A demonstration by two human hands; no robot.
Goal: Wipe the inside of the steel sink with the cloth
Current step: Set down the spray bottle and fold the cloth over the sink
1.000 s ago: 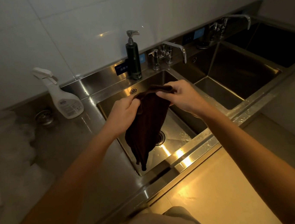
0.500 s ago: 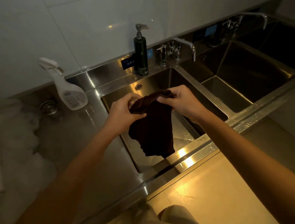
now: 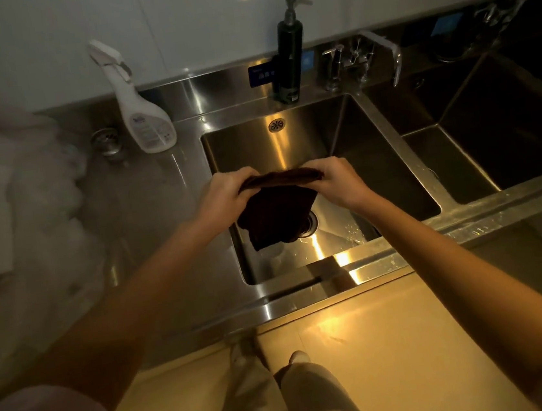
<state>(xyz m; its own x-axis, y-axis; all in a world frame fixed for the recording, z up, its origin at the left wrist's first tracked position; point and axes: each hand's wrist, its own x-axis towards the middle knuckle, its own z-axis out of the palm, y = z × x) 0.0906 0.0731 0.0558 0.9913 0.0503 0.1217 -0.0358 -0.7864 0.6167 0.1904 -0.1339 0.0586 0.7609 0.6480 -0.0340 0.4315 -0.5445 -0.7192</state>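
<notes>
A dark brown cloth point(image 3: 277, 211) hangs folded over the steel sink point(image 3: 256, 149), above its drain point(image 3: 310, 222). My left hand point(image 3: 228, 198) grips the cloth's upper left edge and my right hand point(image 3: 338, 182) grips the upper right edge, so the top fold runs level between them. The cloth's lower part dangles inside the basin and hides part of the drain. Water drops glisten on the sink floor near the front right corner.
A white spray bottle point(image 3: 141, 118) and a loose strainer point(image 3: 105, 143) stand on the steel counter at the left. A black pump dispenser point(image 3: 288, 54) and a tap point(image 3: 377, 51) sit behind the sink. More basins point(image 3: 491, 133) lie to the right. White cloths point(image 3: 0, 209) pile at far left.
Both hands have folded the cloth shorter and spread its top edge level between them. It hung long and narrow before; now it is a wider, shorter bundle over the drain.
</notes>
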